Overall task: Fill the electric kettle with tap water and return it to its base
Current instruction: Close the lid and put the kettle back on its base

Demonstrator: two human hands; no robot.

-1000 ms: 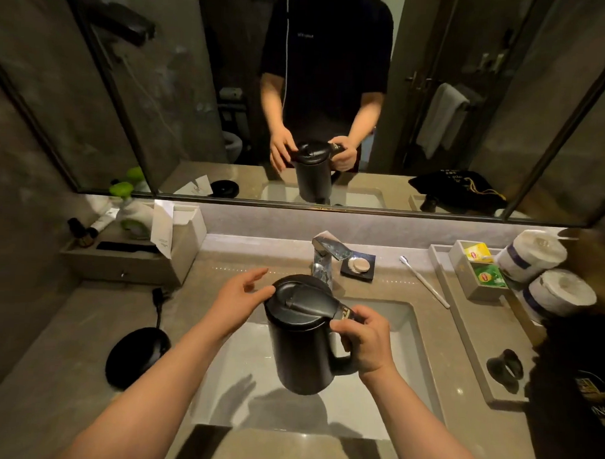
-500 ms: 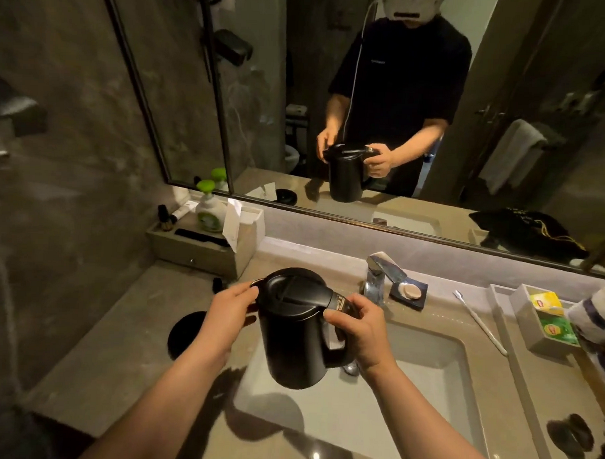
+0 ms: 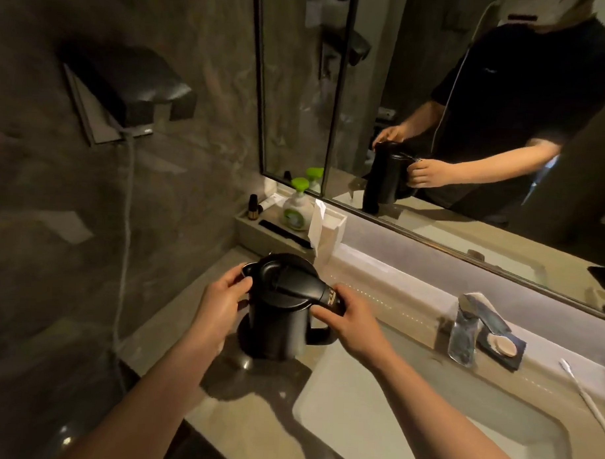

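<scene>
The black electric kettle [image 3: 277, 314] stands upright, lid closed, over its round black base [image 3: 244, 337] on the counter left of the sink [image 3: 408, 411]. Only the base's left rim shows beneath it; I cannot tell whether the kettle rests on it. My right hand [image 3: 351, 320] grips the handle at its top. My left hand [image 3: 223, 297] presses against the kettle's left side near the spout. The chrome tap [image 3: 465, 327] is to the right, behind the basin.
A tray [image 3: 256, 231] with a green-topped soap bottle [image 3: 296, 208], small bottles and a comb sits at the back left. A soap dish [image 3: 501, 346] lies by the tap, a toothbrush [image 3: 586, 397] further right. The mirror [image 3: 435, 131] spans the back wall; a wall-mounted box with cord [image 3: 127, 96] hangs at left.
Both hands have carried the kettle leftward from above the sink to over its base on the counter. The view has swung left with it.
</scene>
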